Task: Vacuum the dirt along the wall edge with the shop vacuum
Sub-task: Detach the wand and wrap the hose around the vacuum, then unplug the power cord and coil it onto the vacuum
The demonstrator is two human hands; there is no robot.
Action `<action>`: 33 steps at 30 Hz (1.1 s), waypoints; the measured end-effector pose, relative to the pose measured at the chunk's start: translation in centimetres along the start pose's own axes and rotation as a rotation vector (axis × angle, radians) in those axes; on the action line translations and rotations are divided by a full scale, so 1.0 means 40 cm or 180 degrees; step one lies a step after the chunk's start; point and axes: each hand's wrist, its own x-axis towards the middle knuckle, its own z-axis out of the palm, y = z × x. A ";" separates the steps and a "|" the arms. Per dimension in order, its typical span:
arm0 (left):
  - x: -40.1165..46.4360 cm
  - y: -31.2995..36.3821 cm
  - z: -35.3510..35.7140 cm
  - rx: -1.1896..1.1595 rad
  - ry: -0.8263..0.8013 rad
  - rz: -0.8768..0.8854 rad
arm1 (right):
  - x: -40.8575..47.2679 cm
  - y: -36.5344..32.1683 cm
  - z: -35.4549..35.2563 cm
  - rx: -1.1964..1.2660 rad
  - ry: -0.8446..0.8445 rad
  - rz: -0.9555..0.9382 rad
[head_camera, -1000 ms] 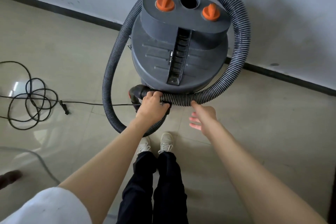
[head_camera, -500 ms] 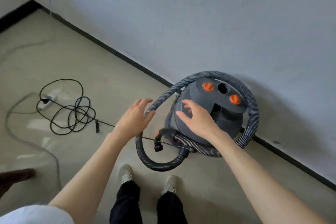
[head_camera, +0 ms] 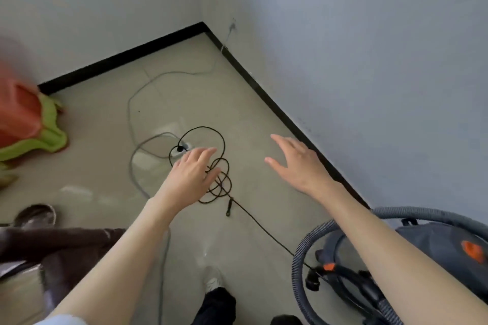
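Both my left hand (head_camera: 191, 174) and right hand (head_camera: 298, 163) hang in the air with fingers spread, holding nothing. Below them a thin black cord (head_camera: 215, 166) coils on the glossy beige floor (head_camera: 250, 119). The grey plastic shop vacuum (head_camera: 435, 248), ringed by its ribbed hose (head_camera: 299, 258), sits low right by the black baseboard (head_camera: 274, 108).

This looks like a bare, unfurnished room indoors, perhaps one being fitted out or cleaned after work. Plain pale walls (head_camera: 369, 34) meet in a corner above a black skirting strip (head_camera: 264, 97), and the smooth beige floor (head_camera: 105, 119) carries only loose gear: a tangled black cord (head_camera: 219, 179), a grey cable (head_camera: 137, 103) running to a socket block (head_camera: 184, 149), and a grey shop vacuum (head_camera: 435, 245) beside the wall.
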 end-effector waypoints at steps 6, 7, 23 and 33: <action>0.105 -0.237 -0.072 0.0086 0.0148 -0.0295 | 0.247 -0.150 0.048 -0.0172 -0.0244 -0.0330; 0.131 -0.267 -0.069 0.0093 0.0150 -0.0328 | 0.290 -0.160 0.061 -0.0172 -0.0284 -0.0373; 0.587 -1.070 0.592 -0.0041 0.0170 -0.0977 | 1.136 -0.121 0.931 -0.1031 -0.0629 -0.1008; 0.830 -1.465 1.037 -0.0208 0.0394 -0.1010 | 1.514 -0.087 1.460 -0.1209 -0.0662 -0.1272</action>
